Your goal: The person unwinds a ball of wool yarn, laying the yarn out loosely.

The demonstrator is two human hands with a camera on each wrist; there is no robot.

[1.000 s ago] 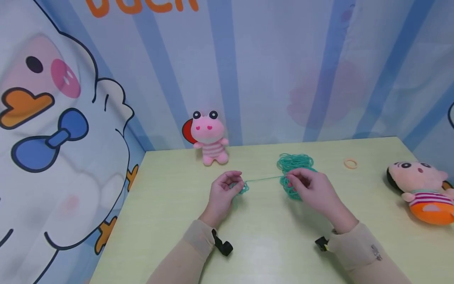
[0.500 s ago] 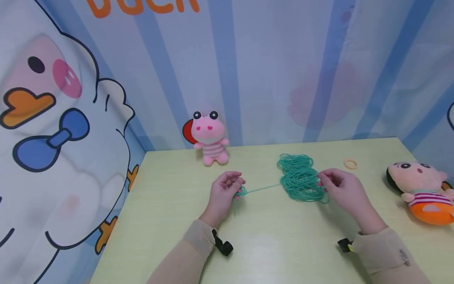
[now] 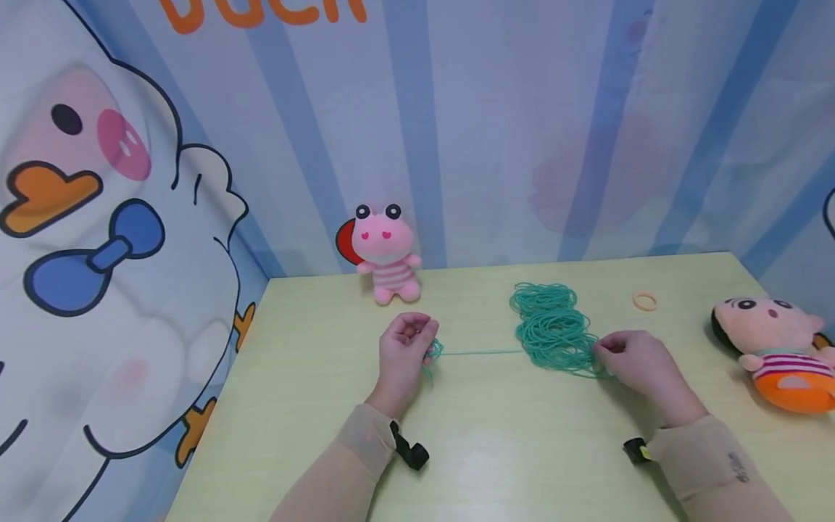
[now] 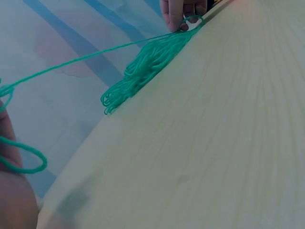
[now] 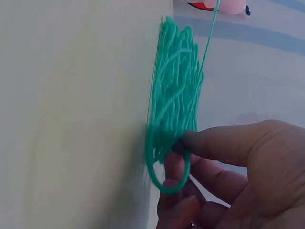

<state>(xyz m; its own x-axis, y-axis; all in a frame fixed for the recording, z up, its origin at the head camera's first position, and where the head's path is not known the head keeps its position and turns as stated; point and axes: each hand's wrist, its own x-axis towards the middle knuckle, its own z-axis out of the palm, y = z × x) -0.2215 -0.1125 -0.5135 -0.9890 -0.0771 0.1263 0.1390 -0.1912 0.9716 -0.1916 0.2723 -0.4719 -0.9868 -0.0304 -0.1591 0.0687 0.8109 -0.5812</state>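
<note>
A loose bundle of green yarn (image 3: 554,330) lies on the table in long loops, right of centre. My right hand (image 3: 636,370) is at the bundle's right end; in the right wrist view its thumb and fingertips pinch a strand there, and one loop (image 5: 167,192) hangs beside the fingers. Left of the bundle, my left hand (image 3: 406,355) holds a small clump of the same yarn between thumb and curled fingers. From that clump a single strand (image 4: 81,58) runs taut across to the bundle. A loop hangs from the left hand in the left wrist view.
A pink plush toy (image 3: 390,254) sits at the table's back edge, behind the left hand. At the right lies a plush doll (image 3: 783,355). An orange-pink ring (image 3: 644,301) rests behind the right hand. A printed curtain (image 3: 496,130) rises behind the table (image 3: 496,449).
First my right hand moved right from mid-strand to the bundle's right end, then slightly lower. My left hand shifted a little left, and the strand between hand and bundle is now level.
</note>
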